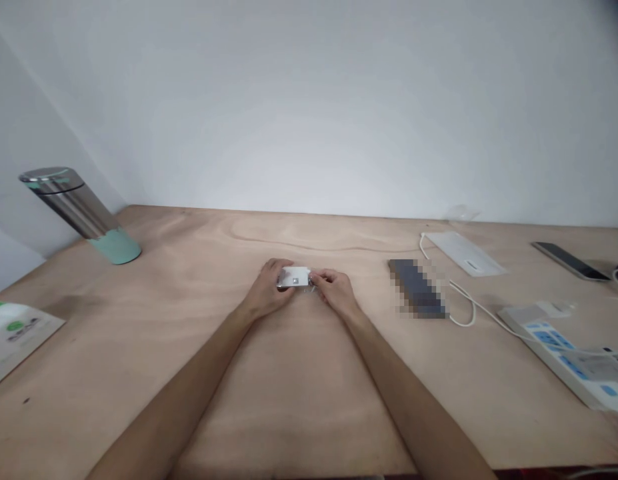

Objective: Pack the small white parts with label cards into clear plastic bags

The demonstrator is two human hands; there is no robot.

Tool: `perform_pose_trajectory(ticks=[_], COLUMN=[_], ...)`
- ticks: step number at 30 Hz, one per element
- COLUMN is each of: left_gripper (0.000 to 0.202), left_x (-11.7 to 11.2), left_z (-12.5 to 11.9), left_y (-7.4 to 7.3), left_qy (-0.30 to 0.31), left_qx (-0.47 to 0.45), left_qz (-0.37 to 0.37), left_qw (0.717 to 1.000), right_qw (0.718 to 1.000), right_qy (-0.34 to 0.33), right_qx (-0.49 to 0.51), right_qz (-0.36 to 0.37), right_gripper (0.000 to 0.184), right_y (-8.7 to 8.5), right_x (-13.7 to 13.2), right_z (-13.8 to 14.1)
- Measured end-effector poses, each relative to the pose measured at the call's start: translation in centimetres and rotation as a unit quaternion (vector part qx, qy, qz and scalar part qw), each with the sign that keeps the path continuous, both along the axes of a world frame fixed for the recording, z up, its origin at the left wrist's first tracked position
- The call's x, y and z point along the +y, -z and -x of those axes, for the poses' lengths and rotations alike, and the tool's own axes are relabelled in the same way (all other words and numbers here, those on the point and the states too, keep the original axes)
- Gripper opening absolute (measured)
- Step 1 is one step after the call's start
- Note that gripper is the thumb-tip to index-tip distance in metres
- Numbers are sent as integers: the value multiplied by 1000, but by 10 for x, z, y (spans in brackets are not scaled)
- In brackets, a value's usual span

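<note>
Left hand: (267, 291) fingers (281, 267) closed on one end of a small white flat object (293, 277), gripping it just above the table.
Right hand: (336, 292) fingers curled on the other end, beside a small metal bit that is too small to identify (311, 282).
Object position: centred in front of the person, held between both hands.
Risk: a loosened grip could let the object fall onto the table; the metal bit could also slip from the fingers.
Surface: a plywood table (299, 407) holds a tilted steel tumbler with a mint base (81, 213), a printed packet (19, 340), a pixelated dark item (416, 288), a white cable (461, 300), a white sleeve (463, 253), a phone (571, 261) and a power strip (563, 353).
Room: a plain white wall (309, 100) rises behind the table.
</note>
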State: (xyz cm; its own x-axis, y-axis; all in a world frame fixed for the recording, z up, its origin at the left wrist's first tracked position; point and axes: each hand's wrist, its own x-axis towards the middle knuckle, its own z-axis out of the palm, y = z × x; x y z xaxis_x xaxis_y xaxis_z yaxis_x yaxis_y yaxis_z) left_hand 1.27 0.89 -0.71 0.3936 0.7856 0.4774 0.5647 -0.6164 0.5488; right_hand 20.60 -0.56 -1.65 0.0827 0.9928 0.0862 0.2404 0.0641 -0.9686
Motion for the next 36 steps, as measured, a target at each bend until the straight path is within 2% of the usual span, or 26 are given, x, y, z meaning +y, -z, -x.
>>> perform_pose_trajectory(ticks=[4, 8, 14, 19, 23, 31, 36], left_gripper=[29, 27, 25, 25, 24, 26, 27], left_x=[-1, 0, 4, 5, 2, -2, -2], left_z=[1, 2, 6, 5, 3, 1, 0], left_y=[-3, -1, 3, 7, 4, -2, -4], left_qy=[11, -2, 4, 38, 44, 47, 56], left_qx=[19, 16, 43, 59, 63, 66, 95], left_qz=[14, 36, 11, -21, -17, 3, -4], left_qw=[1000, 999, 999, 997, 997, 997, 994], right_qw=[994, 986, 989, 999, 1000, 994, 993], right_qy=[-31, -66, -74, -10, 10, -54, -68], right_qx=[-81, -110, -98, -35, 16, 91, 92], right_qz=[-66, -102, -80, -20, -10, 22, 43], right_gripper=[21, 33, 31, 27, 40, 50, 50], right_y=[-2, -3, -5, -2, -2, -11, -12], right_x=[-1, -1, -2, -2, -4, -9, -8], right_z=[-4, -5, -4, -1, 1, -2, 1])
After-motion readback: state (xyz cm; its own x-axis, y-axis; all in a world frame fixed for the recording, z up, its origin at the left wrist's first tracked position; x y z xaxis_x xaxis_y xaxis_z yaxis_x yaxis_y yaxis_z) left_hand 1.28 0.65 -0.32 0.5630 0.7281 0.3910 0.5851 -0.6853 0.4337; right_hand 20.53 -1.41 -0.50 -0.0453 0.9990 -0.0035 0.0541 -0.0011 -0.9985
